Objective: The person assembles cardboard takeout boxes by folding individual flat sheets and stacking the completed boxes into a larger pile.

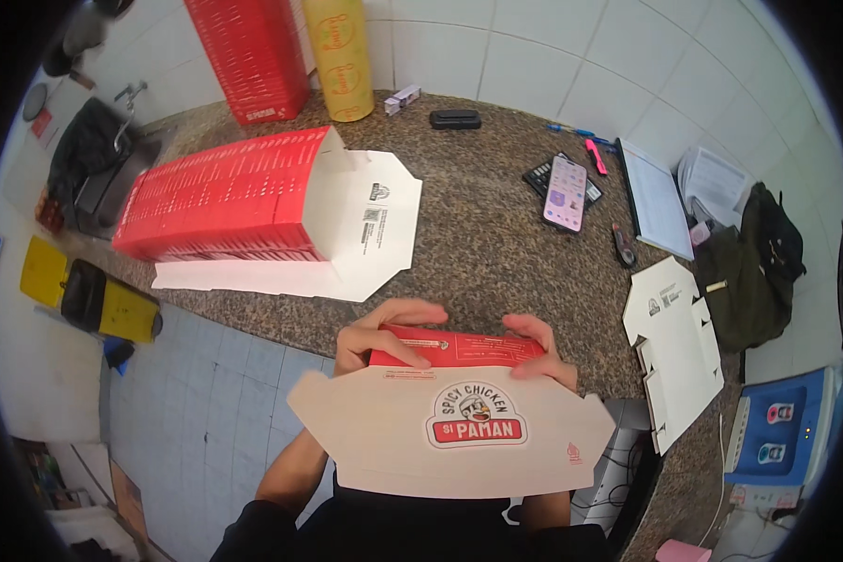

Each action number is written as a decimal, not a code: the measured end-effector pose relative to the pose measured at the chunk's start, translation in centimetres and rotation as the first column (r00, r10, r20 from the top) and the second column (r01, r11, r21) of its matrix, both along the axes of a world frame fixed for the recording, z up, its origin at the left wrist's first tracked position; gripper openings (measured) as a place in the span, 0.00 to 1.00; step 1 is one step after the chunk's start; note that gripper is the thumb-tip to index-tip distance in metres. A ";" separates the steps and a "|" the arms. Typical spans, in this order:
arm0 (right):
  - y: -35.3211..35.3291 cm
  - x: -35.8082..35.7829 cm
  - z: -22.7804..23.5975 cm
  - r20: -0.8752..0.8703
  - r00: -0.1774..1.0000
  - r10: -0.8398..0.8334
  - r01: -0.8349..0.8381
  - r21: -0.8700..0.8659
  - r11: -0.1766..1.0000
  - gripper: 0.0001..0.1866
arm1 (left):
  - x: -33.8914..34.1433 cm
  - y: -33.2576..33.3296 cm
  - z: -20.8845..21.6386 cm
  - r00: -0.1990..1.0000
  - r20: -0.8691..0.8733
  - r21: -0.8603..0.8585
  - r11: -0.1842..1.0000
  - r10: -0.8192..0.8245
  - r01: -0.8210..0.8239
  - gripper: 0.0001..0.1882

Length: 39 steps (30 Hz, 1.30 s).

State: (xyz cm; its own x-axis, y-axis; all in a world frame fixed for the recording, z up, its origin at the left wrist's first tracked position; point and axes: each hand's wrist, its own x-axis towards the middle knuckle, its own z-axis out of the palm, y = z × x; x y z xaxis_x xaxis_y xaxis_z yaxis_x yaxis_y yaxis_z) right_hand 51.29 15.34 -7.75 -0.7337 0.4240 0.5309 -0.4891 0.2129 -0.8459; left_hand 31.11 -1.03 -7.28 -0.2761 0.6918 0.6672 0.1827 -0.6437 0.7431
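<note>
A cardboard food box, white with a round printed logo and a red panel folded at its far side, is held up in front of my body. My left hand grips the left end of the red panel, thumb over the face and index finger stretched along the back. At the panel's right end my right hand pinches the card between thumb and fingers. Beyond the hands, a long row of nested red folded boxes lies on its side over a flat white box blank.
On the granite counter lie a phone, a box cutter, a notebook and a black case. Another white blank rests at the right, near a dark bag. Tall red and yellow stacks stand against the wall.
</note>
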 end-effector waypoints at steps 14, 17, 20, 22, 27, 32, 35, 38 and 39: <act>-3.9 -2.5 6.0 -0.346 0.785 -0.514 0.462 0.880 0.113 0.20 | -6.9 0.0 8.8 0.811 0.212 -0.587 0.735 0.545 -0.340 0.25; -4.4 -5.5 8.5 -0.116 0.938 -0.327 0.071 0.987 -0.148 0.15 | -10.5 1.5 11.0 0.890 0.306 -0.653 0.755 0.339 -0.063 0.32; -2.2 -7.4 10.2 0.323 0.923 -0.210 -0.344 0.936 -0.072 0.17 | -12.5 4.0 13.6 0.946 0.325 -0.600 0.772 -0.005 0.210 0.37; -1.3 -9.2 10.4 0.373 0.914 -0.161 -0.361 0.927 0.100 0.18 | -16.3 5.6 13.9 0.979 0.134 -0.634 0.772 0.153 -0.033 0.38; -1.2 -17.0 7.4 0.327 0.938 -0.111 -0.231 0.834 0.502 0.17 | -28.3 4.5 10.5 0.384 -0.916 -0.326 0.337 0.120 -0.883 0.35; -0.9 -23.5 5.1 0.430 0.903 0.005 -0.334 0.695 0.637 0.14 | -30.9 5.2 6.6 0.431 -0.896 -0.395 0.249 0.108 -0.884 0.38; -1.2 -25.5 4.6 0.468 0.877 0.110 -0.416 0.626 0.659 0.14 | -30.8 5.2 6.6 0.451 -0.888 -0.420 0.248 0.084 -0.873 0.39; -1.8 -26.2 4.5 0.492 0.861 0.127 -0.443 0.606 0.661 0.13 | -30.9 5.2 6.7 0.459 -0.885 -0.431 0.240 0.075 -0.870 0.39; -2.1 -26.3 4.5 0.504 0.853 0.134 -0.437 0.550 0.712 0.12 | -30.8 5.1 6.7 0.468 -0.881 -0.439 0.245 0.073 -0.864 0.39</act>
